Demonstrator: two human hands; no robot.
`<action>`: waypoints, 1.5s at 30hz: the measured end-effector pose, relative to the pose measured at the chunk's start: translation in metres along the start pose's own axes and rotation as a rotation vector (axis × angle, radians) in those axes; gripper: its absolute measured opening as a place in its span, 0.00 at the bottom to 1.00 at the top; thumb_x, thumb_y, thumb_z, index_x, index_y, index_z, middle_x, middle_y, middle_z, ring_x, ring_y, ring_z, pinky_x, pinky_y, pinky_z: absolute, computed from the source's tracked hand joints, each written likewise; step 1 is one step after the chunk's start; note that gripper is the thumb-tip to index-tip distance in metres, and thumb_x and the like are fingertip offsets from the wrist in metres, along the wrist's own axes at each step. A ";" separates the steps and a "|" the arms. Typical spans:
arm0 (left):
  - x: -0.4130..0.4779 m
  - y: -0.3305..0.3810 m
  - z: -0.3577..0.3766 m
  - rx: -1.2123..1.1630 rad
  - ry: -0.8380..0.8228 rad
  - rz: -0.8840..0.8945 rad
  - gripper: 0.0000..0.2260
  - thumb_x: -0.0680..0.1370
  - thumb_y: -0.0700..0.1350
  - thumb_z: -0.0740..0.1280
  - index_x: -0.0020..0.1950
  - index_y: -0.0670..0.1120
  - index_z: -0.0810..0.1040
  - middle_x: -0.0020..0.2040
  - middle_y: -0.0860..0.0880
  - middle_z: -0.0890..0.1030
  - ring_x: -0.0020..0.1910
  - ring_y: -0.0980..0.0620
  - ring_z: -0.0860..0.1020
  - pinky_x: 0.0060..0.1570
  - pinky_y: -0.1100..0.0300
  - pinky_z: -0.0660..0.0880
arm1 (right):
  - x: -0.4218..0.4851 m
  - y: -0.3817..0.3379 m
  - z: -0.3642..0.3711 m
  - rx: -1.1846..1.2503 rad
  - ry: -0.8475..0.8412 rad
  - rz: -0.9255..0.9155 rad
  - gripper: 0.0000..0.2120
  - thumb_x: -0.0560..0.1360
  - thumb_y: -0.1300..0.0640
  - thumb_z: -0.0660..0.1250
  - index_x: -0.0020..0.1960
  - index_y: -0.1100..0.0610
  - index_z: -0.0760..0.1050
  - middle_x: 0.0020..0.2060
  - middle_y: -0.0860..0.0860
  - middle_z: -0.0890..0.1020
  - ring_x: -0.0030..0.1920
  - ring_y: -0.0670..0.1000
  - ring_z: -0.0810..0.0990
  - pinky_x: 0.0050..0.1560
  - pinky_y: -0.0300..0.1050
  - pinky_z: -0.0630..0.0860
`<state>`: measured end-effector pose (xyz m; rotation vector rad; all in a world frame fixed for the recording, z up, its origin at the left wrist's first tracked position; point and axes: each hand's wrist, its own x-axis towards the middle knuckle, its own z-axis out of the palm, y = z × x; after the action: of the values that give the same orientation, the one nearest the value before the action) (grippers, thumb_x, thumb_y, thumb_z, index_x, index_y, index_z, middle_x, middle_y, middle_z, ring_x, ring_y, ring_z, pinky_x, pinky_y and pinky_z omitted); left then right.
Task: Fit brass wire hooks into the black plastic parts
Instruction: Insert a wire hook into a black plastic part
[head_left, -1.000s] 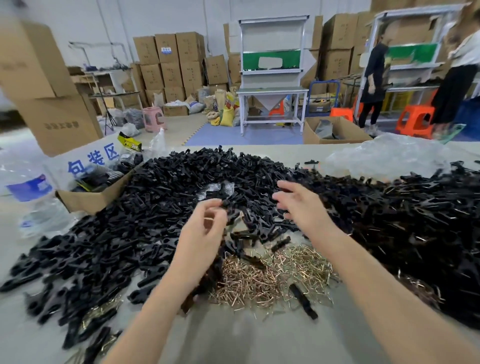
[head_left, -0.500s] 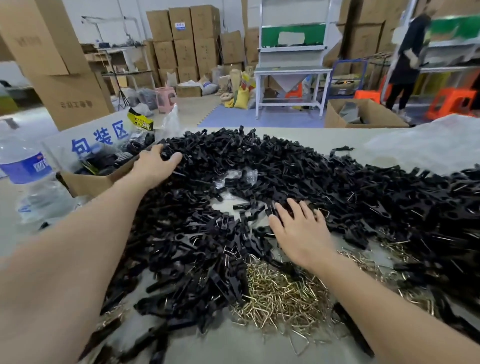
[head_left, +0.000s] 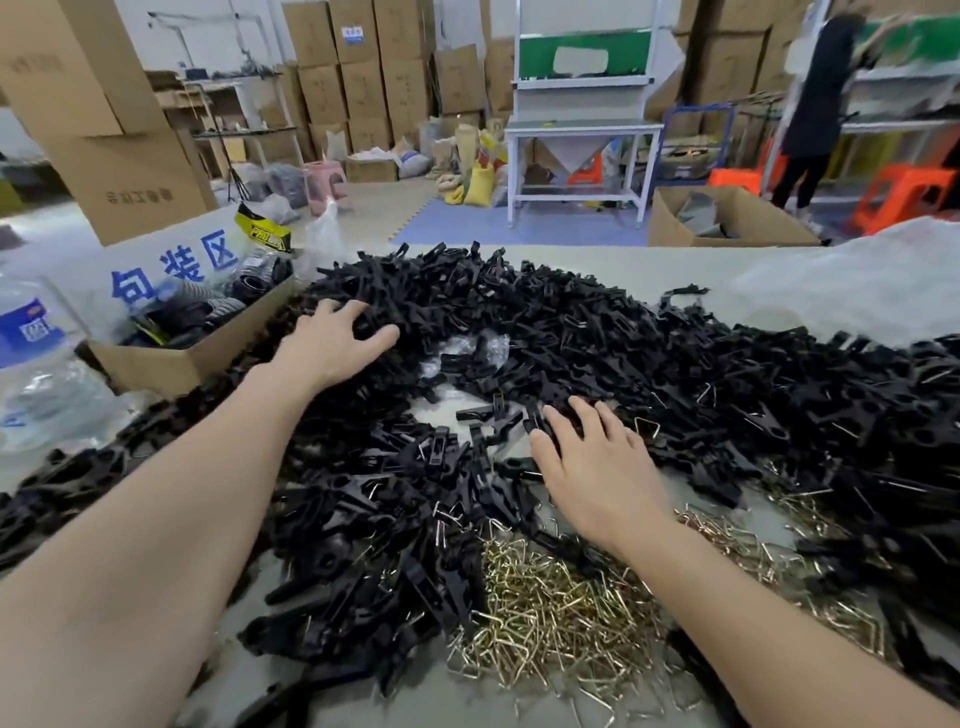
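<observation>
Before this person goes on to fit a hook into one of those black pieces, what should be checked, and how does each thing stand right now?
1. Black plastic parts within reach: ok, both hands lie on the pile.
2. Brass wire hooks within reach: ok, a heap sits just nearer than the right hand.
3. Part picked up: not ok, the left hand and the right hand lie spread, gripping nothing visible.
4. Hook picked up: not ok, neither hand grips one.
5. Parts under the hands lack hooks: cannot tell, some nearby already show wire.
</observation>
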<state>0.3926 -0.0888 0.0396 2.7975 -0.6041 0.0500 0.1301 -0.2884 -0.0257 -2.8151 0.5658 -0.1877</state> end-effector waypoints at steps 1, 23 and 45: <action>-0.007 0.000 -0.002 0.034 -0.013 0.037 0.35 0.75 0.74 0.57 0.77 0.57 0.63 0.77 0.42 0.63 0.72 0.35 0.66 0.67 0.39 0.68 | 0.000 -0.001 -0.001 0.002 0.003 0.001 0.33 0.80 0.36 0.36 0.82 0.45 0.52 0.82 0.50 0.52 0.82 0.54 0.47 0.79 0.55 0.48; -0.142 0.050 0.008 -0.018 0.037 0.409 0.14 0.79 0.60 0.65 0.61 0.55 0.71 0.58 0.54 0.75 0.56 0.49 0.76 0.51 0.51 0.76 | -0.019 0.013 -0.038 0.412 0.093 -0.081 0.18 0.85 0.56 0.55 0.73 0.48 0.70 0.66 0.50 0.74 0.33 0.39 0.74 0.34 0.32 0.68; -0.172 0.083 -0.014 -0.292 0.148 0.202 0.18 0.84 0.57 0.58 0.44 0.43 0.64 0.32 0.45 0.68 0.30 0.46 0.65 0.31 0.53 0.62 | -0.094 0.057 -0.068 0.225 0.231 -0.135 0.19 0.83 0.60 0.56 0.71 0.50 0.73 0.66 0.50 0.75 0.60 0.51 0.73 0.62 0.51 0.72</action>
<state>0.2019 -0.0887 0.0587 2.4205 -0.7852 0.1915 0.0116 -0.3173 0.0161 -2.6279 0.3747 -0.5719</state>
